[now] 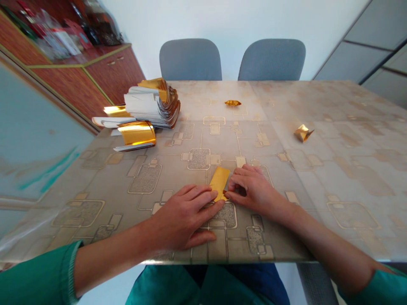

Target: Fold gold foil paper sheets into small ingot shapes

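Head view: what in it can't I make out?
In the head view:
Narrow gold paper strip: lower left part, covered by the left hand.
Right hand: whether it pinches the strip; its own curled fingers hide the contact.
Grey rounded-back chairs: seats, hidden behind the beige patterned table.
Jumbled items on the brown wooden cabinet: blurred, partly cut off at top.

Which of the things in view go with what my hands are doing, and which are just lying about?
Likely part of the job:
gold paper, touched by the left hand and right hand
pile of gold-and-white sheets, matching it
two small gold pieces, similarly shiny

Apparently just around:
two grey chairs
blurred items on the cabinet
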Demonstrator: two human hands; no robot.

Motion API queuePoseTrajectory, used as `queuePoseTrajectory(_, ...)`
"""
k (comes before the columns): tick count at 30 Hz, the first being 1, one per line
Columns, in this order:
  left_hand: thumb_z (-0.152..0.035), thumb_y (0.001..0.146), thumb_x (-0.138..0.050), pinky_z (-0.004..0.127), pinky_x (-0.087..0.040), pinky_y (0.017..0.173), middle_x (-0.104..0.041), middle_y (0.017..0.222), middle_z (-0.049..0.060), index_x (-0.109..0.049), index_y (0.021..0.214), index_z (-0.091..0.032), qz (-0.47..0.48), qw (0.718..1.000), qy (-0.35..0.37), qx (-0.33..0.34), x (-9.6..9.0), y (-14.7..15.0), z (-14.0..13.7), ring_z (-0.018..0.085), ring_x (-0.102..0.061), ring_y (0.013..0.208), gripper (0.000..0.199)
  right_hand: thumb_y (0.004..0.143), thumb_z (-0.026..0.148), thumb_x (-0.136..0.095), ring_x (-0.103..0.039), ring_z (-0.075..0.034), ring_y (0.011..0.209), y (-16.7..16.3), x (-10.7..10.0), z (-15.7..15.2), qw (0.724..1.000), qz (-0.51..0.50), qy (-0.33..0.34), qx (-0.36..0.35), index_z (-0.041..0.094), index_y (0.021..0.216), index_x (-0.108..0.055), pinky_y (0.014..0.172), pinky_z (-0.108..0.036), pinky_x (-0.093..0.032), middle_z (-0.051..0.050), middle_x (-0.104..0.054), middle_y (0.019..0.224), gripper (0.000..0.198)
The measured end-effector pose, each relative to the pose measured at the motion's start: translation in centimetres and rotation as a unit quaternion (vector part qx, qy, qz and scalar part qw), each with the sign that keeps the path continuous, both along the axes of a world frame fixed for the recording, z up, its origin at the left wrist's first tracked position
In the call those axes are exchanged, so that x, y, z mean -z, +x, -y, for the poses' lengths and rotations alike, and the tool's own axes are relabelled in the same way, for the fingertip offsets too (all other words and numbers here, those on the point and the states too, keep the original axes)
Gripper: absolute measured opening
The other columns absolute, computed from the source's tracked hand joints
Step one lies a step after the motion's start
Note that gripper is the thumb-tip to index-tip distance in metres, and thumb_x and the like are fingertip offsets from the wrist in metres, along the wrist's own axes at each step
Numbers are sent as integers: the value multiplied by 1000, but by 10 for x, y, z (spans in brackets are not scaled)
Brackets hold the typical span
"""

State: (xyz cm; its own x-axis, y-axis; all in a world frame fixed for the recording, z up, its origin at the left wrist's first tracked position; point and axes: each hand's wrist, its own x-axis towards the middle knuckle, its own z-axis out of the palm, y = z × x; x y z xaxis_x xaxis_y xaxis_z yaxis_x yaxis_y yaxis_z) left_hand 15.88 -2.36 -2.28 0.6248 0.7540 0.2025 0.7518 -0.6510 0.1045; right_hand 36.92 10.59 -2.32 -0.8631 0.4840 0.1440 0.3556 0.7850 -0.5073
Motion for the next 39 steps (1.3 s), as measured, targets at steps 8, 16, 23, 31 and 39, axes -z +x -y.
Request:
queuePoseTrajectory(8, -54, 96, -46, 50, -45, 97, -58, 127, 17, -48, 138, -13, 5, 1000, -3, -11, 1, 2, 2, 33, -51, 120, 59, 86, 21, -65, -50, -19, 83, 3, -1, -2, 999, 30, 24, 1, 20, 80, -59, 77, -32, -27, 0, -61, 81, 9)
queuePoseTrajectory(16, -55, 95, -48, 52, -44, 99, -57, 128, 18, -48, 139, -13, 14, 1000, -10, -19, 3, 2, 4, 34, -50, 121, 61, 97, 23, -56, -51, -18, 84, 9, -17, 2, 985, 19, 124, -118, 22, 93, -67, 75, -33, -30, -3, -66, 90, 12)
queuePoseTrajectory(23, -54, 95, -49, 50, -44, 99, -57, 128, 17, -45, 141, -13, 5, 1000, -12, -24, 1, 5, 4, 33, -50, 122, 62, 94, 26, -62, -50, -20, 83, 9, -31, 5, 970, 65, 177, -157, 24, 87, -69, 80, -38, -28, -1, -69, 84, 11)
queuePoseTrajectory(31, -55, 94, -49, 49, -44, 99, -57, 127, 16, -47, 138, -14, -2, 999, -11, -31, 1, 5, 5, 33, -50, 121, 60, 95, 31, -61, -49, -19, 79, 21, -39, -6, 978, 58, 151, -133, 26, 83, -70, 78, -38, -27, -1, -70, 79, 16)
queuePoseTrajectory(39, -60, 93, -49, 50, -45, 95, -56, 127, 18, -47, 138, -13, -24, 996, -1, -80, 0, 8, 10, 34, -53, 116, 65, 98, 29, -56, -50, -19, 82, 13, -35, 1, 976, 60, 135, -160, 24, 92, -72, 79, -37, -30, -3, -68, 83, 18)
